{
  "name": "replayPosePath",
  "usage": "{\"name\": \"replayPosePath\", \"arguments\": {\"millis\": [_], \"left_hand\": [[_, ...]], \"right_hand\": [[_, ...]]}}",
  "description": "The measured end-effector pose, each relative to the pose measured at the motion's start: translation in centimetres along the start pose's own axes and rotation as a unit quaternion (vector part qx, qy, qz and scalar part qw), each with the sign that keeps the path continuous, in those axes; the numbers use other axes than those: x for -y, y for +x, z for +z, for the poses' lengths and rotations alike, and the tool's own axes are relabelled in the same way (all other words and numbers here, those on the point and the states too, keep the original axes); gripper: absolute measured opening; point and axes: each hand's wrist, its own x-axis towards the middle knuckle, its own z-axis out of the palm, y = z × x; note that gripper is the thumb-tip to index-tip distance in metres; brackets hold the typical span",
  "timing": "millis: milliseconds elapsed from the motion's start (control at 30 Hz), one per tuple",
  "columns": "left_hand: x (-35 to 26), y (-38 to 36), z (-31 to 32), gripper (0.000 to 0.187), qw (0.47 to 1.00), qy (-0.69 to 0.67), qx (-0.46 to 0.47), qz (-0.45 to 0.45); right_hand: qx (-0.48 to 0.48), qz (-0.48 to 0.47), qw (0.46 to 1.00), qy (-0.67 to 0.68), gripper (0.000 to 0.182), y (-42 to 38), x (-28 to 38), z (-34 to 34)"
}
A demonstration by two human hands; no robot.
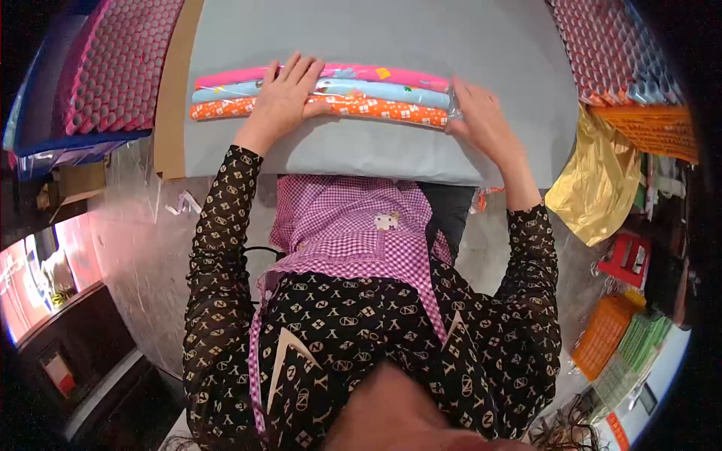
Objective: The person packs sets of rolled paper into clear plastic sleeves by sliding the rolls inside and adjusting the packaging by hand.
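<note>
Three patterned paper rolls lie side by side in clear plastic film: a pink roll [353,71], a light blue roll [391,92] and an orange roll [376,109] with white marks. My left hand [286,99] rests across them left of the middle, fingers stretched out and spread, thumb along the orange roll. At their right end, my right hand [481,116] touches the crinkled plastic end [454,104], its thumb apart from the extended fingers. Under the rolls is a grey covered table [361,154].
Stacks of pink rolls [124,64] stand at the left and more stacked rolls [617,52] at the right. Gold sheeting [598,180] hangs beside the table's right edge. Orange bundles [608,331] and green bundles [644,340] sit lower right. A brown cardboard strip [171,143] edges the table's left.
</note>
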Motion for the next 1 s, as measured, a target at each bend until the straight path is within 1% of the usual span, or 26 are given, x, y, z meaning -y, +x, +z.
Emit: {"name": "replayPosePath", "arguments": {"millis": [33, 67, 133, 167, 233, 300, 333, 367, 400, 433, 467, 500, 533, 600, 633, 667, 700, 733, 767, 800, 833, 867, 900, 933, 967, 1000], "left_hand": [[0.0, 0.0, 0.0, 0.076, 1.000, 0.000, 0.000, 0.001], [0.1, -0.1, 0.1, 0.076, 1.000, 0.000, 0.001, 0.001], [0.0, -0.2, 0.0, 0.076, 1.000, -0.002, -0.002, 0.001], [0.0, -0.2, -0.1, 0.077, 1.000, -0.004, -0.005, 0.004], [0.3, -0.2, 0.4, 0.078, 1.000, 0.004, 0.015, -0.019], [0.8, -0.6, 1.1, 0.077, 0.999, -0.035, -0.008, -0.007], [0.9, -0.7, 0.9, 0.077, 0.999, -0.019, -0.005, -0.031], [1.0, -0.6, 0.7, 0.074, 0.988, -0.137, -0.050, -0.041], [1.6, -1.0, 0.3, 0.072, 0.961, -0.253, -0.100, -0.047], [2.8, -1.6, 0.0, 0.072, 0.963, -0.241, -0.103, -0.063], [3.9, -1.8, -0.3, 0.067, 0.938, -0.288, -0.140, -0.136], [4.9, -2.0, -0.7, 0.063, 0.903, -0.335, -0.176, -0.205], [5.6, -2.3, -1.8, 0.053, 0.851, -0.367, -0.210, -0.311], [10.1, -4.8, -0.4, 0.048, 0.831, -0.285, -0.314, -0.359], [12.6, -6.1, 0.3, 0.048, 0.831, -0.283, -0.314, -0.362], [15.1, -7.5, 1.0, 0.047, 0.842, -0.243, -0.210, -0.434], [15.8, -8.1, 0.7, 0.048, 0.838, -0.198, -0.103, -0.498], [15.7, -8.3, 1.2, 0.048, 0.838, -0.196, -0.102, -0.499], [15.6, -8.5, 1.7, 0.050, 0.849, -0.159, -0.091, -0.496], [15.0, -8.3, 1.3, 0.052, 0.859, -0.123, -0.080, -0.490], [14.6, -8.4, 0.8, 0.052, 0.859, -0.124, -0.080, -0.491], [14.1, -8.6, 0.3, 0.052, 0.830, -0.219, -0.100, -0.503], [13.2, -8.5, -0.7, 0.053, 0.792, -0.311, -0.121, -0.511], [12.1, -8.5, -1.7, 0.053, 0.791, -0.312, -0.122, -0.511], [11.0, -8.4, -2.7, 0.050, 0.754, -0.381, -0.167, -0.508], [10.5, -8.7, -3.1, 0.047, 0.711, -0.446, -0.212, -0.501]], "right_hand": [[-0.009, -0.012, 1.000, 0.006, 0.076, 0.1, -0.4, 0.3], [-0.008, -0.017, 1.000, 0.007, 0.076, 0.2, -0.7, 0.6], [0.007, 0.006, 1.000, 0.029, 0.058, 0.7, -0.7, 0.6], [0.007, -0.004, 0.999, 0.032, 0.058, 0.8, -0.8, 0.6], [0.085, 0.021, 0.996, 0.029, 0.042, 1.3, -1.0, 0.7], [0.055, 0.038, 0.995, 0.076, 0.032, 1.0, -0.8, 1.2], [0.049, 0.039, 0.996, 0.067, 0.032, 0.9, -0.8, 1.4], [0.043, 0.044, 0.997, 0.057, 0.031, 0.9, -0.9, 1.6], [0.040, 0.041, 0.996, 0.066, 0.032, 0.7, -0.9, 1.6], [0.037, 0.042, 0.996, 0.074, 0.033, 0.6, -1.0, 1.6], [0.037, 0.027, 0.996, 0.078, 0.033, 0.6, -1.2, 1.8], [0.021, 0.037, 0.997, 0.072, 0.031, 0.5, -1.3, 2.1], [0.006, 0.050, 0.997, 0.066, 0.028, 0.3, -1.4, 2.4], [0.009, 0.051, 0.998, 0.045, 0.025, 0.0, -1.6, 2.4], [0.013, 0.059, 0.998, 0.023, 0.021, -0.1, -1.6, 2.4], [0.014, 0.058, 0.998, 0.024, 0.021, -0.1, -1.3, 2.3], [0.006, 0.054, 0.998, 0.033, 0.018, -0.2, -0.8, 2.1], [-0.004, 0.050, 0.998, 0.043, 0.015, -0.2, -0.8, 2.3], [-0.003, 0.049, 0.998, 0.044, 0.015, -0.3, -0.8, 2.6], [-0.005, 0.057, 0.998, 0.025, 0.020, -0.4, -0.7, 2.9], [-0.005, 0.065, 0.998, 0.004, 0.024, -0.5, -0.7, 3.2], [-0.004, 0.065, 0.998, 0.002, 0.024, -0.9, -0.9, 3.5], [-0.060, 0.036, 0.998, -0.001, 0.024, -1.3, -1.4, 3.8], [-0.117, 0.006, 0.993, -0.003, 0.024, -1.6, -1.4, 3.7], [-0.114, 0.005, 0.993, -0.004, 0.024, -1.9, -1.5, 3.5], [-0.137, 0.003, 0.990, -0.017, 0.027, -2.1, -1.2, 2.9]]}}
